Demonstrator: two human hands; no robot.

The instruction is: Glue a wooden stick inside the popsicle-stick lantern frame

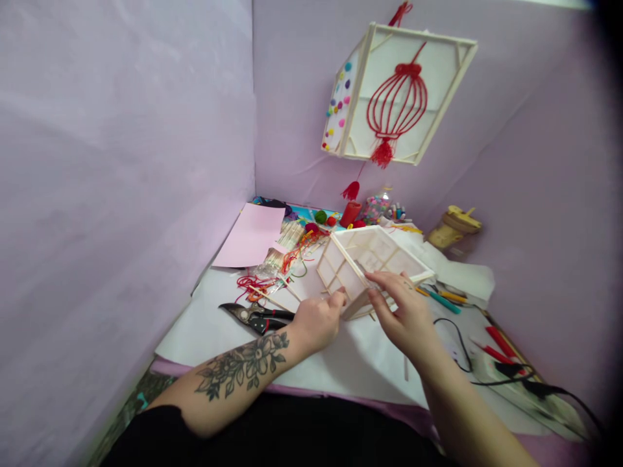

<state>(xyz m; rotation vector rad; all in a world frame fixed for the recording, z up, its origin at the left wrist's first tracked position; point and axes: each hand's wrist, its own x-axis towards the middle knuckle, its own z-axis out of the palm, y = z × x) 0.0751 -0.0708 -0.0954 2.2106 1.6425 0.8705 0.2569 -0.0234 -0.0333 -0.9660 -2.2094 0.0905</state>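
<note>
A pale wooden lantern frame [335, 259] with thin cross sticks and white sheeting sits tilted on the white-covered table. My left hand [321, 319] is closed at its near lower left corner, fingers curled and thumb against the frame. On the near upper edge rests my right hand [402, 308], its fingers and thumb pinching the frame's rim near the corner. Black-handled pruning shears [257, 318] lie just left of my left hand, beside two thin sticks [272, 298].
A finished lantern [399, 97] hangs above. Pink paper [250, 235], tangled yarn [256, 285] and stick bundles lie at left. A yellow cup [452, 227], teal pen [445, 302], black cable and red-handled tool [503, 342] are at right.
</note>
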